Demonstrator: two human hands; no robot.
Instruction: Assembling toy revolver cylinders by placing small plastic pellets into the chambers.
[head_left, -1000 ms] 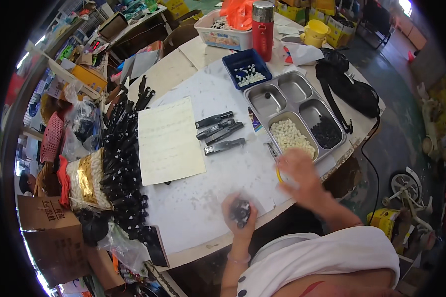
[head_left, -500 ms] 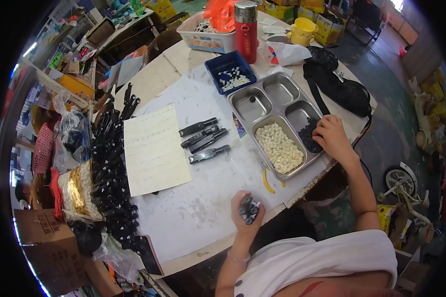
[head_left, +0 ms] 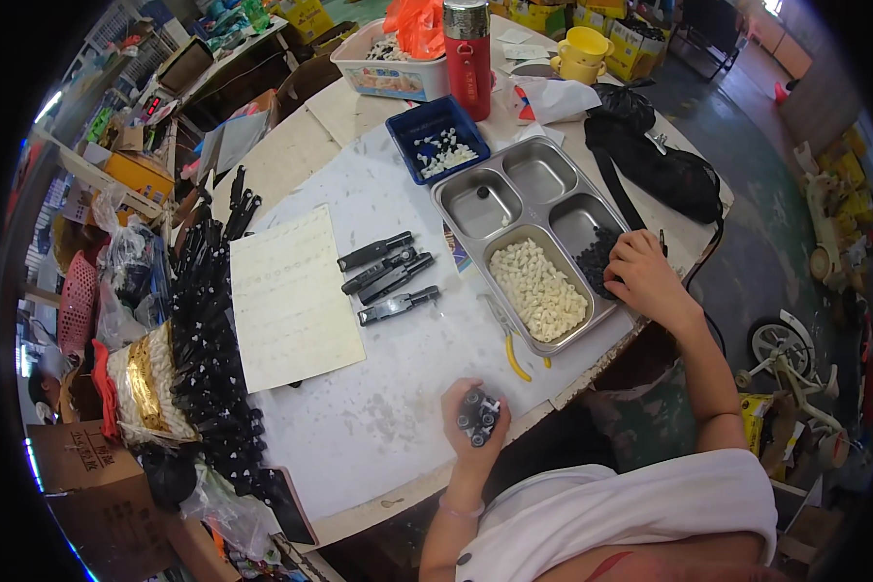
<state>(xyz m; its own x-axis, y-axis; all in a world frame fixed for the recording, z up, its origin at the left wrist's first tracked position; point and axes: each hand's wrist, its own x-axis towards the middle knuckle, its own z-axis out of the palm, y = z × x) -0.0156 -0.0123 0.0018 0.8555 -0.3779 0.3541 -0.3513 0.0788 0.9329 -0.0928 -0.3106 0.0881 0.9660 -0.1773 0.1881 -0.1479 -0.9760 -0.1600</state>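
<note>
My left hand (head_left: pixel 468 432) is wrapped round a black part (head_left: pixel 478 415) with round knobs and a small white piece on it, near the table's front edge. At the steel divided tray (head_left: pixel 516 328), my right hand (head_left: pixel 647 274) reaches into the compartment of small black pieces (head_left: pixel 593 260). Its fingers are bent together, and their tips are partly hidden, so any piece between them is not visible. A thin dark bit sticks up behind the knuckles; whether it is held is unclear. Small white pieces (head_left: pixel 535 289) fill the neighbouring compartment. Yellow-handled pliers (head_left: pixel 514 357) lie beside the tray.
Several black tool-like parts (head_left: pixel 398 307) lie beside a paper sheet (head_left: pixel 291 296). Many more are heaped at the left (head_left: pixel 209 339). Behind the tray stand a blue bin (head_left: pixel 398 145), a red flask (head_left: pixel 469 78) and a black bag (head_left: pixel 669 170).
The view has shifted slightly, moving the table's things left in the picture. My left hand has turned the black part so its round knobs show more. My right hand stays at the black pieces.
</note>
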